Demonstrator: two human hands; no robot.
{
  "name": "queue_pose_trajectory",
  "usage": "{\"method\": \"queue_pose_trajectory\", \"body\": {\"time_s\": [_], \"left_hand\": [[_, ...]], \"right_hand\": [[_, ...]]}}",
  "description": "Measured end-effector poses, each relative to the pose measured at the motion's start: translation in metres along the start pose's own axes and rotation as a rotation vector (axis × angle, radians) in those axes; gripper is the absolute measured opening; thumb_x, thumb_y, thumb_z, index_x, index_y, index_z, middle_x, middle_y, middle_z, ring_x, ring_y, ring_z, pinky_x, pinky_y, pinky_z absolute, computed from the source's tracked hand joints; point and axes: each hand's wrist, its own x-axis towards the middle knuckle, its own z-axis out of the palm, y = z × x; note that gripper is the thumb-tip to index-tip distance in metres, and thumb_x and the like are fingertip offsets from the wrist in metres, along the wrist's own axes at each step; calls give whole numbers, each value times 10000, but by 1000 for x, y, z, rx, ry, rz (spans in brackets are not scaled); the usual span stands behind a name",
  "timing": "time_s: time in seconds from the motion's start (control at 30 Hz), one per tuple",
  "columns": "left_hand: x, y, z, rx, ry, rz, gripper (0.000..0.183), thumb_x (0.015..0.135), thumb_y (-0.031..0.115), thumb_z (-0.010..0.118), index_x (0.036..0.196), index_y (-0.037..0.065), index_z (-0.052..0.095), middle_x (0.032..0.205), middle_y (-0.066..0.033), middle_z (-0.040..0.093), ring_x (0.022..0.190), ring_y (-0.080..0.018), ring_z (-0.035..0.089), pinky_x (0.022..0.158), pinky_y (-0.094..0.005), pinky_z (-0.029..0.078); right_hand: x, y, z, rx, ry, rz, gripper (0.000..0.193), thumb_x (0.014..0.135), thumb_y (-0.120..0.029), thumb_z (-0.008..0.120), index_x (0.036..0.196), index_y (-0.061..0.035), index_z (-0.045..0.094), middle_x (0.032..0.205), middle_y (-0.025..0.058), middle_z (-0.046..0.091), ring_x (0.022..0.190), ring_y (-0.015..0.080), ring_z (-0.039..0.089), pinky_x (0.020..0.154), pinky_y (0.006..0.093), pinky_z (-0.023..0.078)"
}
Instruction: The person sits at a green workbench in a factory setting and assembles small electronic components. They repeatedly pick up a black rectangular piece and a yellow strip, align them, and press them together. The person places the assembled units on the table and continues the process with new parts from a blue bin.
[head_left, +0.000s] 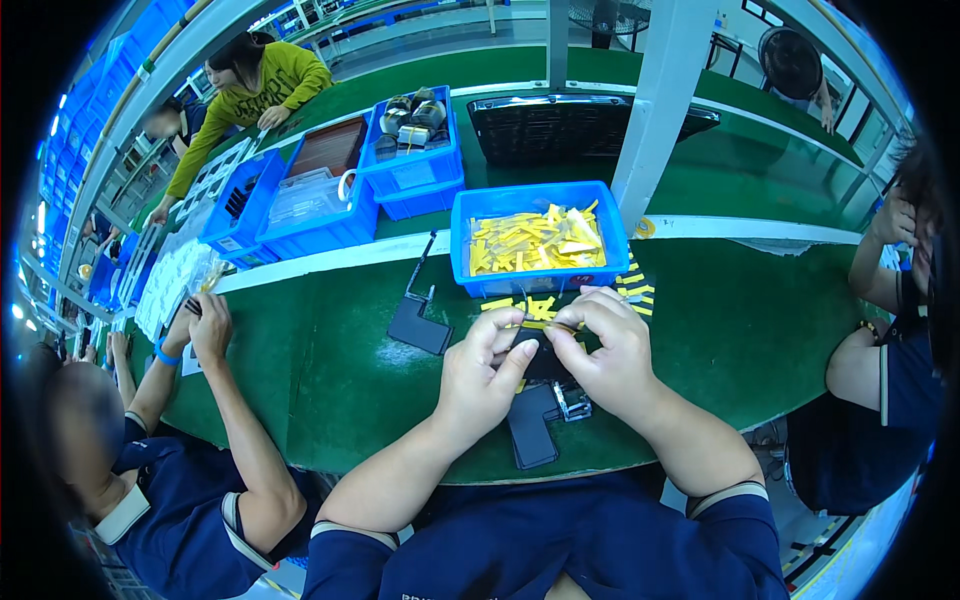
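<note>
My left hand [483, 372] and my right hand [612, 358] meet just in front of a blue bin, thumbs and fingers pinched close together. Between them is a black plastic part [546, 362], gripped near its upper edge, where a narrow yellow strip shows. My fingertips hide how the strip sits. Below, close to the table's front edge, lies a dark grey L-shaped part [532, 438] with a metallic fitting [573, 402] beside it. Left of my hands rests a similar dark L-shaped part [418, 325] with a thin arm pointing away. Loose yellow strips [535, 306] lie beyond my fingers.
A blue bin [540, 282] of yellow strips stands ahead, more strips [636, 290] at its right. Blue crates [412, 178] hold parts at the back left. A white post [655, 110] rises behind the green table [330, 370]. Co-workers sit at both sides; another person reaches across beyond.
</note>
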Motion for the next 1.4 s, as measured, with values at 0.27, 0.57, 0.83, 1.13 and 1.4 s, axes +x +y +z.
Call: {"method": "queue_pose_trajectory", "body": {"time_s": [0.27, 0.57, 0.83, 1.13, 1.4], "left_hand": [[8, -3, -4, -116, 87, -108, 232, 870, 3, 571, 1080, -12, 474, 927, -130, 676, 826, -116, 640, 694, -251, 518], [10, -5, -6, -427, -23, -133, 243, 890, -18, 526, 1105, 8, 416, 998, -161, 658, 888, -147, 632, 766, -248, 511], [4, -7, -4, -216, -37, -63, 249, 893, 4, 538, 1114, 10, 422, 1000, -161, 659, 886, -140, 631, 750, -249, 513], [4, -9, -3, -188, -10, -26, 274, 882, 22, 563, 1123, 9, 433, 981, -151, 671, 833, -129, 645, 687, -246, 523], [5, -4, -4, -237, -66, -99, 235, 906, -8, 512, 1116, 4, 410, 1023, -167, 643, 931, -153, 615, 802, -249, 494]], "right_hand": [[13, -1, -6, -152, 97, -237, 145, 633, -7, 680, 722, -39, 571, 701, 85, 563, 699, 280, 555, 736, 403, 447], [17, 11, -14, -330, 72, -68, 277, 693, 24, 655, 964, -29, 630, 712, 87, 549, 670, 250, 558, 636, 384, 434], [12, 6, -9, -124, 97, -126, 199, 695, 3, 693, 891, -9, 659, 719, 96, 602, 650, 229, 593, 600, 317, 466], [5, 6, -6, 257, -8, 298, 133, 788, -51, 651, 905, 0, 687, 744, 110, 643, 654, 193, 617, 592, 279, 470], [4, 4, -3, 184, -4, 251, 74, 798, -49, 622, 831, 14, 641, 734, 102, 621, 657, 204, 607, 593, 292, 463]]}}
